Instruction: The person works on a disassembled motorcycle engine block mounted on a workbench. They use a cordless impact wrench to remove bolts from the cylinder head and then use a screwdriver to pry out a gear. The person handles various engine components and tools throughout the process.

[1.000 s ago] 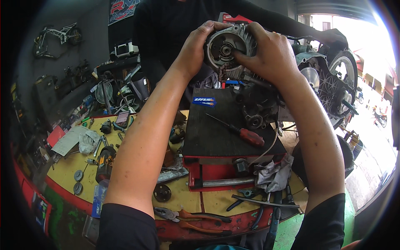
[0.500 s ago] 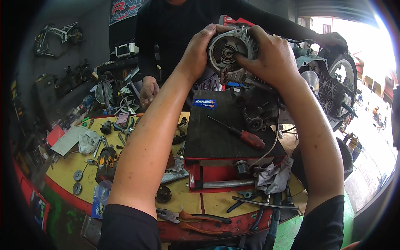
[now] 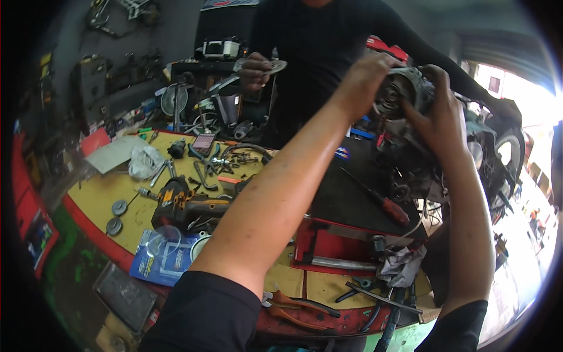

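Between my two hands is a round grey metal engine casing (image 3: 391, 97), with a ringed shaft end in its hollow face. My left hand (image 3: 370, 79) grips its left and upper side. My right hand (image 3: 441, 114) wraps its right side, the thumb reaching toward the hollow face. The casing is over the dark engine (image 3: 404, 176) at the back right of the bench; blur hides whether they touch. A red-handled screwdriver (image 3: 384, 202) lies on the black-topped stand (image 3: 334, 193) below.
Across the bench, a co-worker's hand (image 3: 256, 71) holds a flat metal disc (image 3: 277, 67). On the yellow bench top (image 3: 94, 193) lie a power tool (image 3: 176, 202), a phone (image 3: 203, 142) and orange-handled pliers (image 3: 299, 302). A grey rag (image 3: 402, 264) hangs at the stand's front right.
My hands and the casing have shifted right, and the casing is tilted more. The co-worker's lowered hand has come up with a metal disc. The view has turned a little left.
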`<state>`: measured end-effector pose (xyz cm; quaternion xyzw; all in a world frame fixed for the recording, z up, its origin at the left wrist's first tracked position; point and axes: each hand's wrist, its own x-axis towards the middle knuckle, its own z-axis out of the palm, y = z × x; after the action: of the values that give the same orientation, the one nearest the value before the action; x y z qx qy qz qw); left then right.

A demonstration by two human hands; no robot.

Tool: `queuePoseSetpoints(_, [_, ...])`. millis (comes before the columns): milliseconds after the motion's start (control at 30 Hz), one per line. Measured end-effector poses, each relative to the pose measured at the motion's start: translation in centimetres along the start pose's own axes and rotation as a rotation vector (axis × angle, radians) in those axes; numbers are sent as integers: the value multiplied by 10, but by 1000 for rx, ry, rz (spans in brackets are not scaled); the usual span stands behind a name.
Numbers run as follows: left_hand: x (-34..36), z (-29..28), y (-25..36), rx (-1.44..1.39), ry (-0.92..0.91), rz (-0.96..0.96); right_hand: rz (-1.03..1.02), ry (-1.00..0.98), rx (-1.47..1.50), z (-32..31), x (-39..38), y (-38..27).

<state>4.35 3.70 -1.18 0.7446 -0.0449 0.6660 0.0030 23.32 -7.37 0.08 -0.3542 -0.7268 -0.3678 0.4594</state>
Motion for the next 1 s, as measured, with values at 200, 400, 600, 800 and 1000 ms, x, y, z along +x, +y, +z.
queuePoseSetpoints(200, [1, 4, 15, -44, 62, -114, -188, 148, -36, 8, 0, 5])
queuePoseSetpoints(400, [-1, 4, -4, 203, 89, 223, -433, 54, -188, 1, 7, -10])
queuePoseSetpoints(600, [2, 5, -1, 145, 137, 181, -416, -19, -128, 0, 11, -16])
queuePoseSetpoints(800, [2, 2, 18, -1, 114, -76, -443, -100, -92, -9, 16, -17])
queuePoseSetpoints(1000, [2, 5, 4, 31, 99, -59, -462, -159, -158, -14, 25, -14])
